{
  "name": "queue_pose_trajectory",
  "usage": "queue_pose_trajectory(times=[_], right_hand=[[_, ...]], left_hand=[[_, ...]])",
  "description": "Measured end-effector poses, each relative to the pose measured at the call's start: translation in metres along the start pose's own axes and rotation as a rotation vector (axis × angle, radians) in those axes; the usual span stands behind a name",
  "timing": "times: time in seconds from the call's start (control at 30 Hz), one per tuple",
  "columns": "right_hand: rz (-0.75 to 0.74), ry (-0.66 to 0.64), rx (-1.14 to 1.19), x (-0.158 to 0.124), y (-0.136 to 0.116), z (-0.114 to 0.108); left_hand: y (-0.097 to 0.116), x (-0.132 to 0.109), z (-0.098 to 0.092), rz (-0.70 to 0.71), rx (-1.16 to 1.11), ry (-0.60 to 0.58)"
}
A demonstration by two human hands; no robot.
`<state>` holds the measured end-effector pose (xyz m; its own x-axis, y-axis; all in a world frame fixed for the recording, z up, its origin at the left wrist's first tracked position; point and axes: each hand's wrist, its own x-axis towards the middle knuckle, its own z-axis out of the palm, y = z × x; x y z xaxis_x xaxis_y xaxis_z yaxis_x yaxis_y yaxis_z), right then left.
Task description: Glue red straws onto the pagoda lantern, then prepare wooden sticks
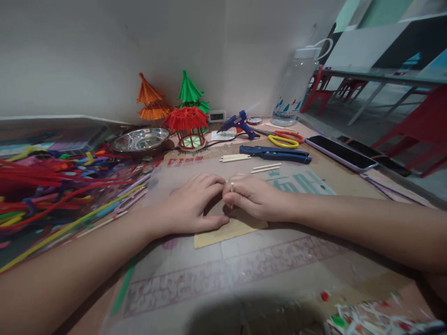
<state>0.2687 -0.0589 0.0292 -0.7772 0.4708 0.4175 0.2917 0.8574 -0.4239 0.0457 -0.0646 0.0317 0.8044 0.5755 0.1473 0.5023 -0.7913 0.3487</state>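
My right hand (pixel 249 197) is closed in a pinch around a short wooden stick (pixel 232 186), whose pale end pokes up between thumb and forefinger. Beneath both hands lies a yellowish sheet like sandpaper (pixel 213 239). My left hand (pixel 195 204) rests on this sheet with thumb and fingers apart, its fingertips close to the right hand. Just beyond the hands are a small bundle of wooden sticks (pixel 234 158) and a few more sticks (pixel 266 168). Blue-handled cutters (pixel 275 153) lie behind them.
Bright pipe cleaners (pixel 45 190) crowd the left side near a metal bowl (pixel 140 140). Small pavilion-like models in orange (pixel 150 100), green (pixel 190 90) and red (pixel 186 123) stand by the wall. A glue gun (pixel 240 124), scissors (pixel 284 138), bottle (pixel 293 88) and phone (pixel 340 152) sit at the back right.
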Motion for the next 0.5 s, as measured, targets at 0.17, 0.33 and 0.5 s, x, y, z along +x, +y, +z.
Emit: queue_pose_trajectory(times=[0.17,0.33,0.5], right_hand=[[0.067,0.001,0.017,0.0001,0.0008,0.0001],[0.021,0.001,0.0,0.0008,0.0008,0.0018],[0.04,-0.004,-0.032,0.0019,0.0003,0.0006]], left_hand=[[-0.0004,-0.0006,0.0,-0.013,0.03,0.003],[-0.0012,-0.0012,0.0008,-0.001,0.003,0.003],[-0.0015,-0.0011,0.0007,-0.007,0.014,0.004]])
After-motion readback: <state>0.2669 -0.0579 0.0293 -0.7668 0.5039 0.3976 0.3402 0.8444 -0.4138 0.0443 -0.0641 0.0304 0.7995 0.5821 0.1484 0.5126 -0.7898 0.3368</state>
